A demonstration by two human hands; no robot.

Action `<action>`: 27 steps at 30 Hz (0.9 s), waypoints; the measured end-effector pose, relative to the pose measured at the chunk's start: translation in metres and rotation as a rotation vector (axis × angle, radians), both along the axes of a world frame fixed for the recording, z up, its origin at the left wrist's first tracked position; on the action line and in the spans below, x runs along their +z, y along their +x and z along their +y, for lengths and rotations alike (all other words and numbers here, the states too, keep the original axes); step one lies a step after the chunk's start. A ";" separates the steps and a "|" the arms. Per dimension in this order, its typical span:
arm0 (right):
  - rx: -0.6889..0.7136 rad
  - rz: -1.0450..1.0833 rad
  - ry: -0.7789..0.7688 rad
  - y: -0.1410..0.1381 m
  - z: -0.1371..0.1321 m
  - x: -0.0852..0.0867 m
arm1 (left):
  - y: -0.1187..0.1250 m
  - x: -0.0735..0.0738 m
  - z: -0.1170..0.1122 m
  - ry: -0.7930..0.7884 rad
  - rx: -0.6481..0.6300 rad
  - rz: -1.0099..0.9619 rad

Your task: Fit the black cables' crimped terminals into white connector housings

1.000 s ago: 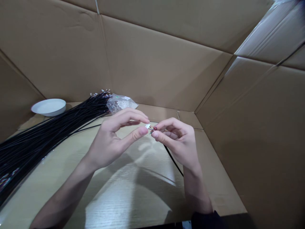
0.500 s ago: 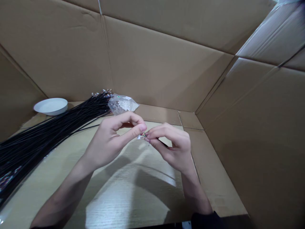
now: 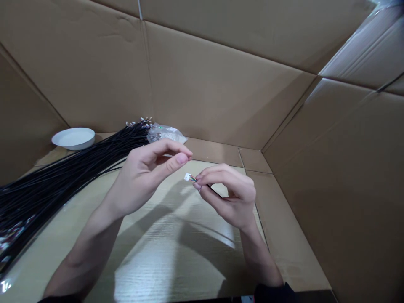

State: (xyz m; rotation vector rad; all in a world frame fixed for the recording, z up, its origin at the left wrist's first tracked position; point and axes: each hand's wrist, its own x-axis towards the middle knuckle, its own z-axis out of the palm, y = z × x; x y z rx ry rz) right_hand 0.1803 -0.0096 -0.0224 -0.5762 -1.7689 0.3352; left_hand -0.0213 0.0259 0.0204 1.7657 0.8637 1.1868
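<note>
While the right hand (image 3: pixel 232 195) clamps thumb and forefinger on one thin cable (image 3: pixel 193 179), its single white connector (image 3: pixel 187 177) jutting just past those fingertips, the left hand (image 3: pixel 147 174) pinches its thumb and forefinger together just above, nothing visible between them.

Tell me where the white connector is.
The white connector sits centre of the head view, at the right hand's pinched fingertips, just below the left hand's thumb, not touching it.

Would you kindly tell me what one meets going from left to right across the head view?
Bowl → left hand → right hand, holding a connector → cardboard wall.
</note>
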 end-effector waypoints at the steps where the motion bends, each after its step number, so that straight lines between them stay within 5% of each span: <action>1: 0.006 0.012 0.002 0.000 0.000 0.000 | -0.002 0.000 0.000 0.055 0.000 0.015; 8: 0.019 0.018 0.004 -0.001 -0.001 0.000 | -0.018 0.002 0.000 0.411 -0.050 0.185; 16: 0.044 -0.023 0.002 -0.002 -0.002 0.003 | -0.020 0.004 0.001 0.631 -0.148 0.351; 27: 0.013 -0.144 0.073 -0.002 -0.003 0.001 | -0.015 -0.005 0.007 0.486 -0.204 0.628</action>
